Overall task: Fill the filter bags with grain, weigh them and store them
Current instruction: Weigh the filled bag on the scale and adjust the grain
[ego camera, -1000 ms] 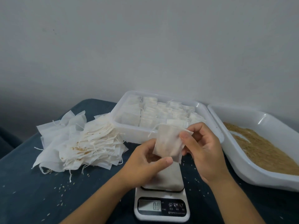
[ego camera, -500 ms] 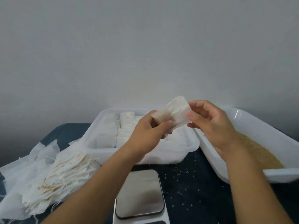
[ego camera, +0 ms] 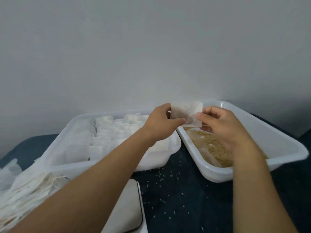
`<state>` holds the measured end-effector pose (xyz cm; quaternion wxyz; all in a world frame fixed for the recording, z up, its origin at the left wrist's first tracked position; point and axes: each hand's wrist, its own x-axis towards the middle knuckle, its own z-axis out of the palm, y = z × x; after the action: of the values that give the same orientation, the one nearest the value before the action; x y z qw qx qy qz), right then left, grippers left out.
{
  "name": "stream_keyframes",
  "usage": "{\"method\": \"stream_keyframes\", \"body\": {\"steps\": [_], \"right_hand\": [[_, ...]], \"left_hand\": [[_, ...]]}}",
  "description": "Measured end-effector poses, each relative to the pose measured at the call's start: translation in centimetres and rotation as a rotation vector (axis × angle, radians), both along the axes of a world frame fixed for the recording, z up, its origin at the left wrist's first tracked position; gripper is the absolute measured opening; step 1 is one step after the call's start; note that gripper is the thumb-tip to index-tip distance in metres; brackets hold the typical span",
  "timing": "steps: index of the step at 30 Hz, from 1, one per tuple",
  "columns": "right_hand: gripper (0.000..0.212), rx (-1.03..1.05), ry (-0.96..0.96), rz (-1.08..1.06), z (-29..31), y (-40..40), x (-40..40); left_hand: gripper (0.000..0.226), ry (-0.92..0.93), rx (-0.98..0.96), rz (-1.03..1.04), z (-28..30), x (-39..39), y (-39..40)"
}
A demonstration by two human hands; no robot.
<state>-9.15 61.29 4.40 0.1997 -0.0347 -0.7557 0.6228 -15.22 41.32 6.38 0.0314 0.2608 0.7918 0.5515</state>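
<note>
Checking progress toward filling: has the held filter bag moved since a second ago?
Yes. The filter bag went from above the scale rightward to the grain tray.

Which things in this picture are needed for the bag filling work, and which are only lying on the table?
Needed for the work:
- filter bag, pinched by the left hand and right hand
- grain tray
- storage tray with bags in rows
- pile of bags
- scale

Only lying about:
- spilled grains on the dark table

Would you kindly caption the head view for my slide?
Both hands, left hand and right hand, pinch a white paper filter bag above the white plastic grain tray.
</note>
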Motion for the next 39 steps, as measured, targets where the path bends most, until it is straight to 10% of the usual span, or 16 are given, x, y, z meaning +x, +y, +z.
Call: {"method": "stream_keyframes", "body": {"steps": [39], "right_hand": [[0.042, 0.38, -0.016, -0.19, -0.8, 1.6, 0.4]], "left_hand": [[0.021, -0.088, 0.038, -0.029, -0.4, -0.5, 2.3]]}}
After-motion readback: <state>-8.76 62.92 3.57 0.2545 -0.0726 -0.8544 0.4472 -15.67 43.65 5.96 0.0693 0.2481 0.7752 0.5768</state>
